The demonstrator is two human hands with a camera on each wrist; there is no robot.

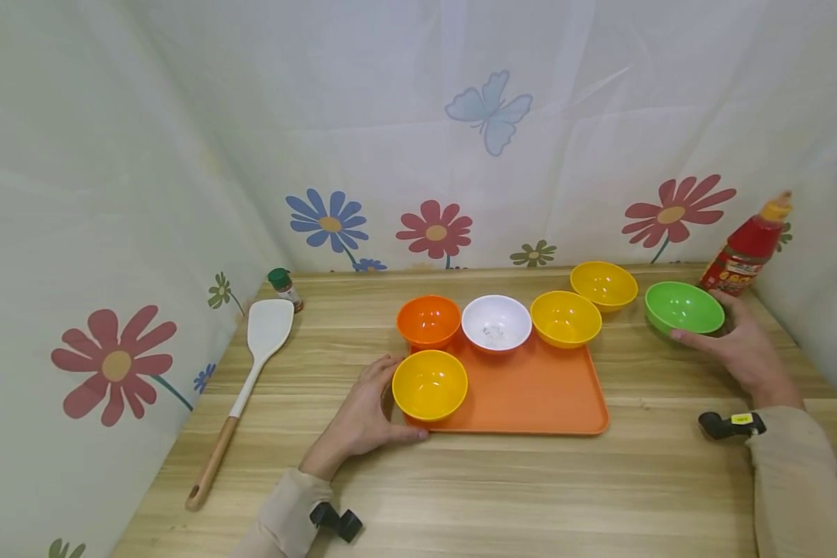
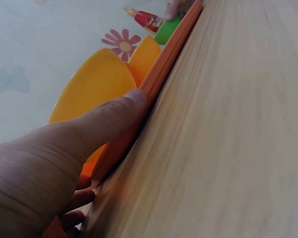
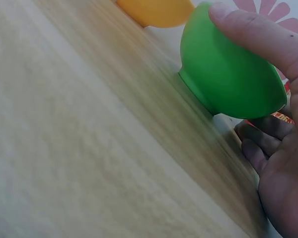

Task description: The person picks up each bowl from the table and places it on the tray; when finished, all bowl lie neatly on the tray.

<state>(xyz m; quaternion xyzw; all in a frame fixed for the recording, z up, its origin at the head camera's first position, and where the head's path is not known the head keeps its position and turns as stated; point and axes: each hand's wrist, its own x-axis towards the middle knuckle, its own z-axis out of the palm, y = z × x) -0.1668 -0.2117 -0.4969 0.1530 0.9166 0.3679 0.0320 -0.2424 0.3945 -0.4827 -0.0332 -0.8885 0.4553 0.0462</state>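
Note:
An orange tray (image 1: 530, 395) lies on the table, and my left hand (image 1: 366, 411) grips its front left corner. In the left wrist view the thumb (image 2: 111, 116) lies along the tray's front rim, the other fingers at its left end. A yellow bowl (image 1: 429, 386) stands on the tray beside that hand. Along the tray's back side are an orange bowl (image 1: 428, 322), a white bowl (image 1: 497, 324) and a second yellow bowl (image 1: 566, 319). To the right, my right hand (image 1: 739, 345) holds a green bowl (image 1: 683, 308) by its side, thumb near the rim, fingers around the back.
Another yellow bowl (image 1: 603, 287) stands behind the row, off the tray. A red sauce bottle (image 1: 742, 252) is at the back right corner. On the left lie a white spatula with a wooden handle (image 1: 212, 461) and a small green-capped jar (image 1: 284, 289). A flowered curtain (image 1: 390, 132) borders the table.

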